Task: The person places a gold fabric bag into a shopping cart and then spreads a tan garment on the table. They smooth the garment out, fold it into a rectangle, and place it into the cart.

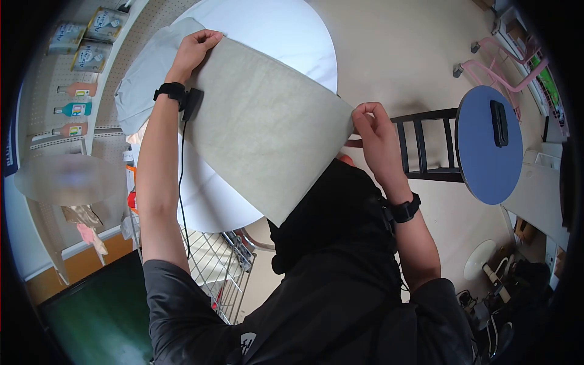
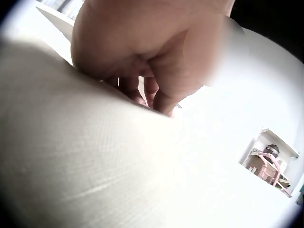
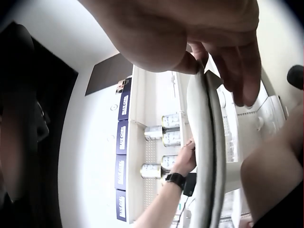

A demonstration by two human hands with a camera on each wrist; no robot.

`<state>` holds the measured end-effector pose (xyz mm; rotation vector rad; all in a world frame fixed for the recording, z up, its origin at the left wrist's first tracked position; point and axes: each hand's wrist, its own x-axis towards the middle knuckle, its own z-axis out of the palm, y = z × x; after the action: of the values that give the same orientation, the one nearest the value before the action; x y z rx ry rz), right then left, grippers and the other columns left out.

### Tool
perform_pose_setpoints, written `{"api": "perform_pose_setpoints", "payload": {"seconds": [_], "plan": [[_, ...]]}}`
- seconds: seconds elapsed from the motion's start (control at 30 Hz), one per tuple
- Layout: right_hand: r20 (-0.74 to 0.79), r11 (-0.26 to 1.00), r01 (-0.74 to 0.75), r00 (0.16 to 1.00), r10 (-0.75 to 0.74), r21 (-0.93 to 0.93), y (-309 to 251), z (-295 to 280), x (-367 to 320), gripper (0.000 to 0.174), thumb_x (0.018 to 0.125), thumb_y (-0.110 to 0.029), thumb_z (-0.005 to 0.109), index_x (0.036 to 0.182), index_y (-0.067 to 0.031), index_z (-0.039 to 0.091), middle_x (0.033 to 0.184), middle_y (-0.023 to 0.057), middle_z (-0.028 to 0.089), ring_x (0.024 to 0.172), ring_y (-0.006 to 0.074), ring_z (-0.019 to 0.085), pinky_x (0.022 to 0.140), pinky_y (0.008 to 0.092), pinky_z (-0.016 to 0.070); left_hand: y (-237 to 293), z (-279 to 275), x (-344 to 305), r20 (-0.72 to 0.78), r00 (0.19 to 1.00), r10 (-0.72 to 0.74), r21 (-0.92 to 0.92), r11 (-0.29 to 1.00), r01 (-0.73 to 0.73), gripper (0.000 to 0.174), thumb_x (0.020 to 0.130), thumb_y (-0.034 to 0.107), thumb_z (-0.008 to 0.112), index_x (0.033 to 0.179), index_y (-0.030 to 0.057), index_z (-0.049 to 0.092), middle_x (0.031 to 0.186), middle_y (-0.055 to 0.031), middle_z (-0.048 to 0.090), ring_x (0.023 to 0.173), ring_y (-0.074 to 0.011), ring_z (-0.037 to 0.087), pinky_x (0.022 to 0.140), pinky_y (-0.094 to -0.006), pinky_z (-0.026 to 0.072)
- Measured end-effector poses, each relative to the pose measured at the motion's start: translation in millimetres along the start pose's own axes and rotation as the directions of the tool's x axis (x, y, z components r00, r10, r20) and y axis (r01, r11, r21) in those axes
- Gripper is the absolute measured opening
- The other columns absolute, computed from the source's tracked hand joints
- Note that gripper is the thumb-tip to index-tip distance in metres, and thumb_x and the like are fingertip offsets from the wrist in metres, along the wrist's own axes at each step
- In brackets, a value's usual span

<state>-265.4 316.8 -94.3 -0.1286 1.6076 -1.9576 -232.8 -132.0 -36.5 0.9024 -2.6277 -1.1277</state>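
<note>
A flat beige-grey cloth piece, roughly rectangular, is held up slantwise over a round white table. My left hand pinches its far left corner; in the left wrist view the left hand has its fingertips at the cloth's edge. My right hand pinches the right corner. From the right wrist view, the right hand holds the corner between thumb and finger, other fingers extended, and the cloth appears edge-on as two layers with a dark line between.
Light grey fabric lies at the table's left side. Shelves with cans and bottles stand at left. A wire basket is below the table. A blue round-topped stool and a pink-framed cart are at right.
</note>
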Motion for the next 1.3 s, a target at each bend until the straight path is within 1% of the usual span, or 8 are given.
{"api": "perform_pose_setpoints", "payload": {"seconds": [0.1,0.2,0.4,0.7,0.97,1.07,1.13,1.3], "plan": [[0.01,0.996,-0.079,0.997,0.079,0.048,-15,-2,-1,0.008,0.107,-0.011,0.066,0.107,-0.0028,0.065,0.087,0.0015,0.073,0.068,0.0081,0.064,0.059,0.0223,0.0482,0,-2,2,0.009,1.0,-0.017,-0.012,1.0,0.017,0.03,0.102,0.032,0.077,0.111,0.0038,0.08,0.096,0.0044,0.074,0.086,-0.0061,0.062,0.084,-0.0244,0.05],[0.009,0.971,0.217,0.976,-0.217,-0.103,2,-9,7,0.008,0.105,-0.01,0.069,0.105,-0.0018,0.067,0.084,0.0007,0.072,0.072,0.007,0.067,0.061,0.0216,0.0479,-5,-4,6,0.018,0.999,-0.03,-0.034,0.999,0.031,0.029,0.102,0.032,0.078,0.111,0.0044,0.08,0.096,0.0043,0.075,0.087,-0.0061,0.063,0.085,-0.0246,0.0502],[-0.093,0.839,0.392,0.885,-0.456,-0.378,1,-6,4,0.008,0.102,-0.007,0.074,0.101,0.0005,0.072,0.083,0.006,0.077,0.078,0.0112,0.075,0.063,0.0236,0.052,-5,-5,5,0.012,0.998,-0.057,-0.038,0.998,0.058,0.026,0.101,0.03,0.078,0.109,0.005,0.081,0.095,0.0045,0.075,0.087,-0.0066,0.063,0.085,-0.0247,0.05],[-0.103,0.744,0.475,0.808,-0.581,-0.469,0,2,1,0.012,0.1,-0.003,0.072,0.11,0.0015,0.077,0.088,0.0099,0.079,0.072,0.0135,0.074,0.066,0.0268,0.0587,-1,0,11,-0.064,0.996,-0.069,-0.034,0.997,0.067,0.026,0.1,0.03,0.08,0.105,0.004,0.081,0.093,0.0024,0.074,0.086,-0.0081,0.062,0.082,-0.027,0.0504],[-0.059,0.928,0.28,0.951,-0.303,-0.247,7,-5,11,0.022,0.104,-0.007,0.065,0.122,0.0029,0.074,0.102,0.0122,0.077,0.086,0.0107,0.072,0.07,0.0275,0.0617,-2,10,14,-0.106,0.964,0.242,0.37,0.91,-0.188,0.04,0.101,0.039,0.073,0.122,0.0046,0.075,0.112,-0.0153,0.078,0.095,-0.0319,0.073,0.089,-0.0414,0.0559],[-0.058,0.973,0.192,0.978,-0.201,-0.128,-3,-2,13,0.028,0.106,-0.014,0.066,0.128,0.0032,0.072,0.105,0.0106,0.075,0.085,0.0099,0.071,0.068,0.0283,0.0616,54,23,-28,-0.181,0.816,0.548,0.646,0.692,-0.322,0.039,0.102,0.036,0.071,0.122,0.003,0.074,0.119,-0.0186,0.075,0.101,-0.0336,0.073,0.091,-0.0417,0.056],[-0.02,0.973,0.144,0.988,-0.15,-0.182,-8,-1,13,0.033,0.107,-0.02,0.067,0.129,0.004,0.07,0.102,0.0087,0.074,0.082,0.0093,0.07,0.065,0.0284,0.0598,90,34,-66,-0.033,0.82,0.572,0.453,0.74,-0.498,0.039,0.105,0.032,0.068,0.13,0.0029,0.071,0.133,-0.0194,0.07,0.114,-0.0341,0.069,0.1,-0.041,0.0538],[0.119,0.863,0.109,0.991,-0.058,-0.492,-11,-7,30,0.04,0.109,-0.031,0.067,0.124,0.0058,0.072,0.077,0.0024,0.069,0.069,0.0083,0.066,0.055,0.0278,0.0491,127,79,-122,0.36,0.7,0.617,0.199,0.682,-0.704,0.031,0.103,0.025,0.07,0.126,0.0046,0.073,0.128,-0.0138,0.072,0.115,-0.0348,0.067,0.099,-0.0423,0.0535]]}}
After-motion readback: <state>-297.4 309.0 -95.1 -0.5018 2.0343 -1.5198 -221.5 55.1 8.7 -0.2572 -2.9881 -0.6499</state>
